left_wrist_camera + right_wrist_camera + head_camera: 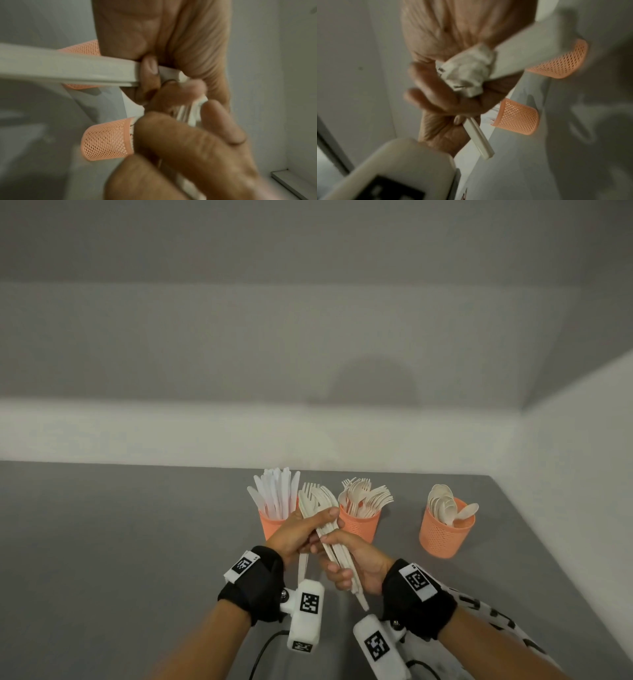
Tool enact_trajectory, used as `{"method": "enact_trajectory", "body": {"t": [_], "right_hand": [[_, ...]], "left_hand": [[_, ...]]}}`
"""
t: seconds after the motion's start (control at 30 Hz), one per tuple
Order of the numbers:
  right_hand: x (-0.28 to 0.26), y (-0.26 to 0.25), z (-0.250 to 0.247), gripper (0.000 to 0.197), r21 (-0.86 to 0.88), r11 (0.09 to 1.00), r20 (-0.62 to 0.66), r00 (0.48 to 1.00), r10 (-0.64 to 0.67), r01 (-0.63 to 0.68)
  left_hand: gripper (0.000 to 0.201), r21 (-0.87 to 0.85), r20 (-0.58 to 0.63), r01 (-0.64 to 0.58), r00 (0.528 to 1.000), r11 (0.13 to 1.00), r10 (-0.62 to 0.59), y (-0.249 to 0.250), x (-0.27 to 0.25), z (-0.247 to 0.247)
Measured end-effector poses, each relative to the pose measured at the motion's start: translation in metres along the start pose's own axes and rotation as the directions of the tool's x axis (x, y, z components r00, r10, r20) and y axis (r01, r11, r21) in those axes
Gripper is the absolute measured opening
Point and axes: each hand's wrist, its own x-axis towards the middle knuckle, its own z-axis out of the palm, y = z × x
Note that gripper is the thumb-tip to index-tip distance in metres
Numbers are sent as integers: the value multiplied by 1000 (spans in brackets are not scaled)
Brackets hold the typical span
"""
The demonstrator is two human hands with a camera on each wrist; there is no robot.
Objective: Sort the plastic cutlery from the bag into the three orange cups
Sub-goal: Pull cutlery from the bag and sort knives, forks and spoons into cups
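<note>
Three orange mesh cups stand in a row on the grey table. The left cup (274,525) holds knives, the middle cup (360,525) forks and the right cup (445,534) spoons. In front of the left and middle cups, both hands grip one bundle of white forks (322,505), tines pointing away. My left hand (308,530) wraps the bundle's middle. My right hand (337,559) grips the handles lower down. The handle ends (467,73) show bunched in the right wrist view. One separate handle (303,568) hangs down from my left hand.
The grey table (120,542) ends at a white wall behind the cups and another on the right. Wrist cameras with black cables hang below both wrists near the front edge. Two of the cups (518,117) show beyond the hands in the wrist views.
</note>
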Motion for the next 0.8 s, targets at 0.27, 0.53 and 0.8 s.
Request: {"method": "enact_trajectory", "body": {"t": [0.27, 0.53, 0.8], "right_hand": [[20, 12, -7, 21, -414, 898, -493, 791, -362, 153], [24, 15, 0, 14, -581, 783, -371, 784, -497, 221], [18, 15, -5, 20, -385, 867, -433, 768, -473, 317]], "left_hand": [[22, -131, -527, -120, 849, 984, 33, 1, 0, 4], [9, 90, -455, -108, 880, 990, 137, 0, -1, 33], [25, -361, -321, 22, 936, 932, -146, 4, 3, 26]]}}
